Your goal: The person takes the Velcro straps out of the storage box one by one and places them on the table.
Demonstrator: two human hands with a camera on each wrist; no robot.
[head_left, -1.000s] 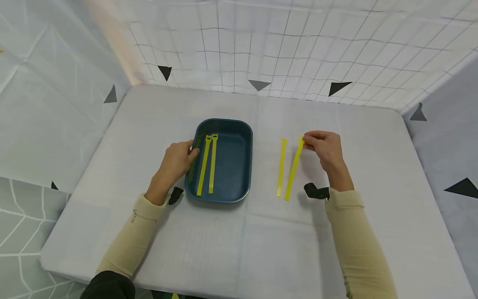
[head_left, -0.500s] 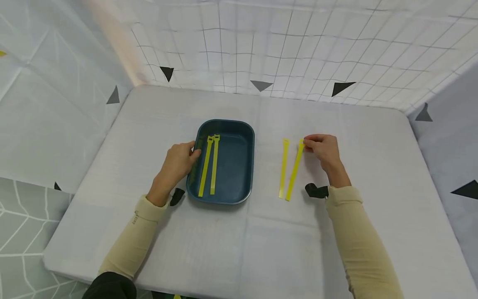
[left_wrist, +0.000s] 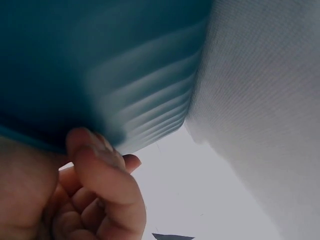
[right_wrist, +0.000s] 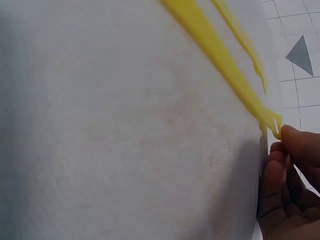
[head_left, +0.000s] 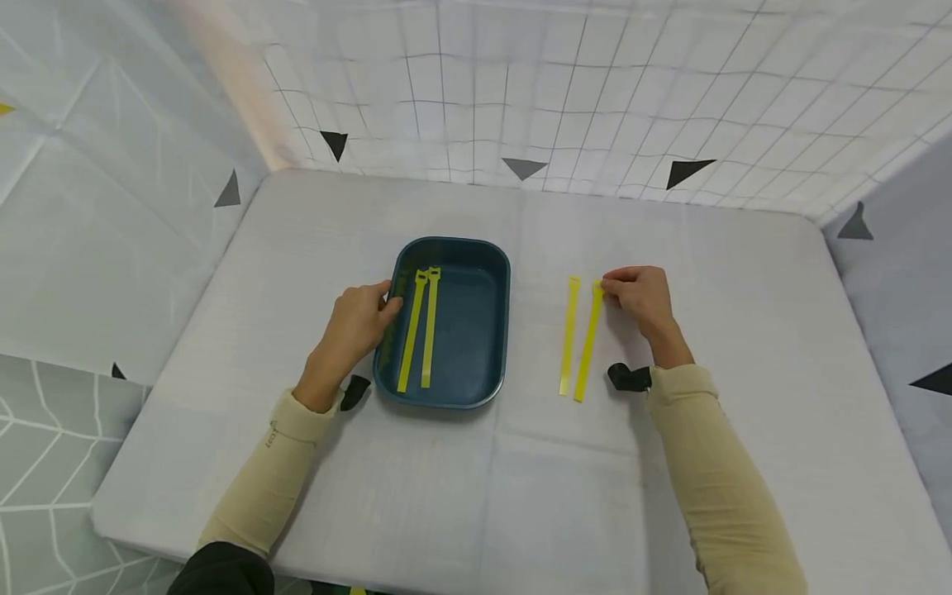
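My left hand holds the left rim of a dark teal tray, thumb over the edge; the left wrist view shows its fingers under the tray's ribbed side wall. Inside the tray lie two yellow cable ties, side by side at its left. To the right of the tray, my right hand pinches the slotted head of another yellow cable tie between thumb and fingertips. In the right wrist view that cable tie slants away from the fingers. A further cable tie lies on the cloth just left of it.
A white cloth-covered table bears everything. Behind it hangs a white sheet with a grid and dark triangles. Grey-white side sheets stand left and right. A black wrist mount sticks out by the right wrist.
My right hand has lowered slightly and shifted a little left with the pinched cable tie, now nearly parallel to its neighbour. My left hand keeps its hold on the tray.
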